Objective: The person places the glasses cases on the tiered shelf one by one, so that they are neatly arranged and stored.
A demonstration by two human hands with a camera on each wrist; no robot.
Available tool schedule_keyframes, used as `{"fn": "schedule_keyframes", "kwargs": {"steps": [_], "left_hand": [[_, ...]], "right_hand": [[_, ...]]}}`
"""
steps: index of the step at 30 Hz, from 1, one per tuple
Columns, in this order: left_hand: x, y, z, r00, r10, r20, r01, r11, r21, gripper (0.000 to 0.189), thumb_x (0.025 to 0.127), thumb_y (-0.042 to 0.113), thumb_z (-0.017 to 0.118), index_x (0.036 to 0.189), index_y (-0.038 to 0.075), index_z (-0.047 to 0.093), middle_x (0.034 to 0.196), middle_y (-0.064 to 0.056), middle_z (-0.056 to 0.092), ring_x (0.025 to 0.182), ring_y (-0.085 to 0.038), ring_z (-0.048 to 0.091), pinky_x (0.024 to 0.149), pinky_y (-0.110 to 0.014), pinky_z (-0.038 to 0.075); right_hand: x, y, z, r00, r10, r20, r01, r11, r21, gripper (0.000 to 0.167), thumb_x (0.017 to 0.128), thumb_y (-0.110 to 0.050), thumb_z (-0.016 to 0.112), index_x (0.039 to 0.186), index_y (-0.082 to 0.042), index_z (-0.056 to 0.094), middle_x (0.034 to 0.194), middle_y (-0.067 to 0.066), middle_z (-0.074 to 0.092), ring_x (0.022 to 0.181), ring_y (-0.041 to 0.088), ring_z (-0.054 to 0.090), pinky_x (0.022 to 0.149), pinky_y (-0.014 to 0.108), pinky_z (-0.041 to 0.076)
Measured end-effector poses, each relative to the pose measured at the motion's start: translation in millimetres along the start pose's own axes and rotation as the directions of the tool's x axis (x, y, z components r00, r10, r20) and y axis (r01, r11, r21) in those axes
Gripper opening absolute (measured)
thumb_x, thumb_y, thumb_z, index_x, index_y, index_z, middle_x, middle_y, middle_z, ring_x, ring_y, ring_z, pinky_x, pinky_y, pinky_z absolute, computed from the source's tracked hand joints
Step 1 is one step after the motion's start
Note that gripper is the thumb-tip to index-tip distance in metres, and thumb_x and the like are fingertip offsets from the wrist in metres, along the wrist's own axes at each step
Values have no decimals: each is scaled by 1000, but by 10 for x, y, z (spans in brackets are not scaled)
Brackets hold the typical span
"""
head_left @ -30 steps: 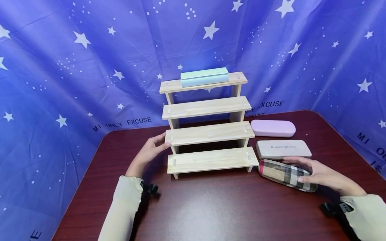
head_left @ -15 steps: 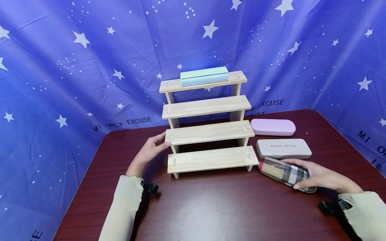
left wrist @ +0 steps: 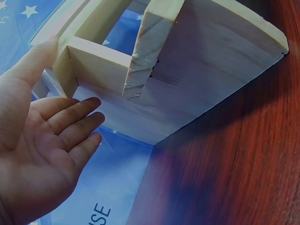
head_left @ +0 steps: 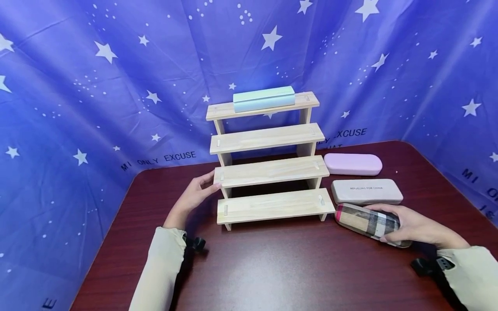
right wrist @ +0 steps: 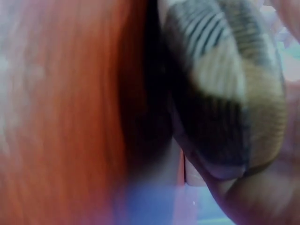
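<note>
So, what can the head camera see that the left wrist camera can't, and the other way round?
Only the head view shows the right hand holding the plaid case, plus the white case and pink case.

Only the left wrist view shows the palm of the left hand and the outer left side of the stand.

Both show part of the left hand, the stand, the table and the starry curtain.

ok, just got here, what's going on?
A person's right hand has a plaid case in its grip, right of a four-tier wooden rack. The left hand touches the rack's left side. A pale blue case sits on the top tier; a pink case and an off-white case lie on the table.
</note>
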State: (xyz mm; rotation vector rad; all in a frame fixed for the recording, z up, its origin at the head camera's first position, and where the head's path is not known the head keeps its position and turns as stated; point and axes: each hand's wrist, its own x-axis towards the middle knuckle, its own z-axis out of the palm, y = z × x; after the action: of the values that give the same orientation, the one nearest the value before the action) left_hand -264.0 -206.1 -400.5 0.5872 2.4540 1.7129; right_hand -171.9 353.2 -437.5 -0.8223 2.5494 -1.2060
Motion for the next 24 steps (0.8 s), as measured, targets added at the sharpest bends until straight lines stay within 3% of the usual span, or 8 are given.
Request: {"fn": "schedule_keyframes", "kwargs": {"steps": [11,18,24], "left_hand": [[-3,-8,-1,1000,-3,-10,3,1000,-5,61,91,9,61,142,-7,32,140,-23,43,115,-25,52,89,-16,44],[1,-11,-1,1000,4,-6,-4,1000,4,60,92,10,61,142,-7,32,141,-22,42,118,-28,50,92,-18,43],[13,-29,-6,1000,3,-8,-3,1000,-4,60,92,7,60,142,-8,32,141,-23,41,118,-29,50,90,-16,43]], "right_hand": [[-34,-53,-156,1000,1,30,-2,999,51,66,75,-2,73,135,-6,46,105,-5,59,81,10,59,62,27,51],[-24,-185,-316,998,-31,-63,24,993,-115,70,67,-3,80,131,-9,52,104,-14,59,81,5,56,62,21,47],[110,-417,-504,997,-21,-76,8,985,-172,73,65,-6,82,131,-11,52,99,-10,61,79,7,57,61,22,46]]}}
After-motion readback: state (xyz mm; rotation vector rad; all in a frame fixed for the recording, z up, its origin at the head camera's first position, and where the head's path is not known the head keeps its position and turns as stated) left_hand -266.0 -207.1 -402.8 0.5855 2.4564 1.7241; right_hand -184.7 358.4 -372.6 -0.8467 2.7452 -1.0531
